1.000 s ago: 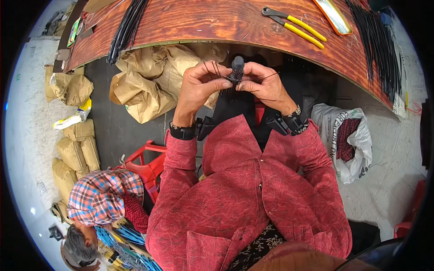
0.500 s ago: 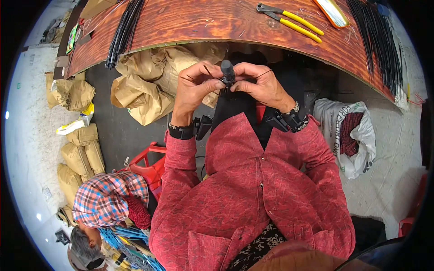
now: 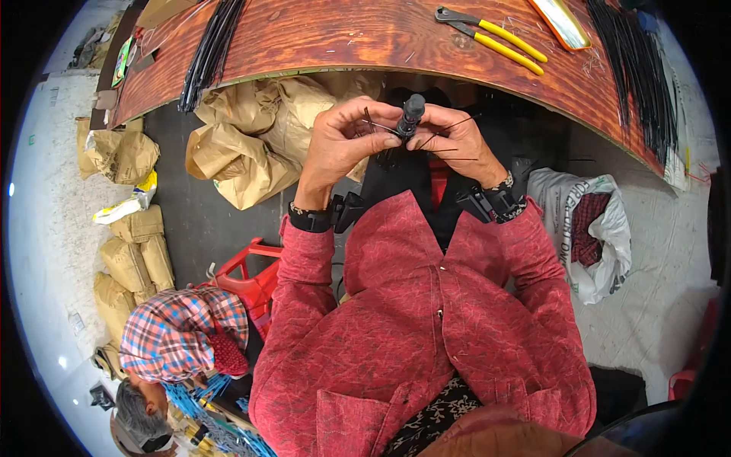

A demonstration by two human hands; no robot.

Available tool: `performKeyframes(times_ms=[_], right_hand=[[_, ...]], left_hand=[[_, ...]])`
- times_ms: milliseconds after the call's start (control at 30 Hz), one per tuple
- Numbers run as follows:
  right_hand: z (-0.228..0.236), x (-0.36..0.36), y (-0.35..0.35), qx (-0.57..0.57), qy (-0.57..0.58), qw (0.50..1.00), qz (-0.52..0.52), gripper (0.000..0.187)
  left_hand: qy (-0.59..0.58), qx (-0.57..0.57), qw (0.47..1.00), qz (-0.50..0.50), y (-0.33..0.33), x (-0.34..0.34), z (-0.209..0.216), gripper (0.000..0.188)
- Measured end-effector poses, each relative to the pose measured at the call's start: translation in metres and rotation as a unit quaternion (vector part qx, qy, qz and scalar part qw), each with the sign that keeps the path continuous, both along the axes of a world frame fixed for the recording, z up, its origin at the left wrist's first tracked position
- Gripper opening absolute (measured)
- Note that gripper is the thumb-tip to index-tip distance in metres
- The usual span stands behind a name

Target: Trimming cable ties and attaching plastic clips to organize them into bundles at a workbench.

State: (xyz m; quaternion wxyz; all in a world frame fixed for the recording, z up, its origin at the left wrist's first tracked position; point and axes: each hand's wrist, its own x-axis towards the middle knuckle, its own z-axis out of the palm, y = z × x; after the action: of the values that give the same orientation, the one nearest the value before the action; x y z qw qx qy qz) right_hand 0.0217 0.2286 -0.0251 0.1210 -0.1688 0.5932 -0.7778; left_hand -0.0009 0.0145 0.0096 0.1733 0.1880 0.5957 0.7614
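Just beyond my lap, below the table's near edge, I hold a black stick-like piece (image 3: 413, 113) with a rounded top between both hands. My left hand (image 3: 346, 141) pinches it from the left with thumb and fingers. From the right, my right hand (image 3: 454, 141) closes on the same piece. Thin dark strands poke out from around it, past the fingers of both hands. The lower part of the piece is lost against my dark trousers, so its exact kind cannot be made out.
On the wooden table (image 3: 327, 38) lie yellow-handled pincers (image 3: 502, 44) and bundles of black strips (image 3: 213, 49). Brown paper sacks (image 3: 236, 156) sit beneath. A white bag (image 3: 601, 266) stands at right. A person in a plaid shirt (image 3: 183, 335) bends beside a red stool (image 3: 247, 270) at left.
Both hands have shifted slightly right with the black piece, which now tilts more to the right. More thin strands show beside my right hand.
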Motion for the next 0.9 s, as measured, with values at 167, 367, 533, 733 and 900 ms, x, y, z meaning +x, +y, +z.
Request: performKeyframes(times_ms=[167,367,533,733,900], right_hand=[[0.0,0.002,0.007,0.083,0.046,0.995,-0.035,0.021],[0.009,0.007,-0.002,0.151,0.092,0.982,-0.07,0.019],[0.012,0.009,-0.006,0.164,0.127,0.974,-0.091,0.019],[0.021,0.005,-0.001,0.185,0.142,0.971,-0.05,0.02],[0.02,0.002,0.004,0.153,0.138,0.979,-0.012,0.014]], left_hand=[[0.04,-0.048,0.997,-0.034,0.006,-0.005,0.014,0.03],[0.076,-0.047,0.996,-0.015,0.006,-0.01,0.008,0.024],[0.063,-0.055,0.996,-0.035,0.001,-0.016,0.004,0.023],[0.025,-0.053,0.996,-0.065,-0.003,-0.02,0.006,0.02],[0.061,-0.019,0.994,-0.092,0.002,-0.025,0.005,0.019]])
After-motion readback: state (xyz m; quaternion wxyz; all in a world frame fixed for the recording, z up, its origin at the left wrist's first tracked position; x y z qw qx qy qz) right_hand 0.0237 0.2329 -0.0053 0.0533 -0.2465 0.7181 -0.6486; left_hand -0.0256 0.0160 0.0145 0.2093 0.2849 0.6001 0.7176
